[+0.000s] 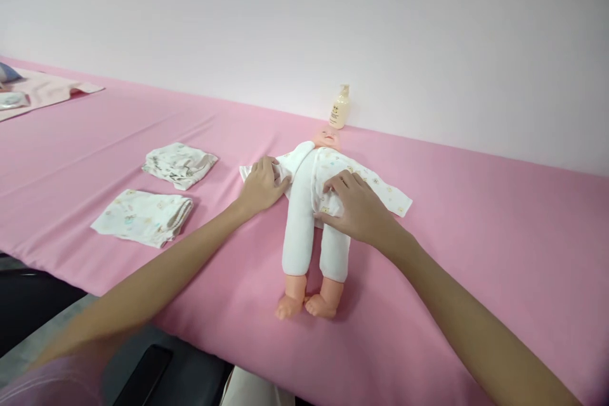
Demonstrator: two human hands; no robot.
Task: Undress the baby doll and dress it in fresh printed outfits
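Note:
A baby doll [309, 228] lies on its back on the pink table cover [451, 254], head toward the wall, bare feet toward me. It wears a white printed top and white trousers. My left hand [261, 185] rests on the doll's left-side sleeve, fingers curled and pinching the cloth. My right hand [358, 203] lies on the doll's belly, fingers bent and gripping the hem of the top at the waist.
Two folded printed baby garments lie to the left, one nearer the wall [179, 163] and one nearer me [143, 216]. A cream pump bottle [339, 108] stands by the wall behind the doll's head. A pale pink cloth [42, 90] with small items lies far left.

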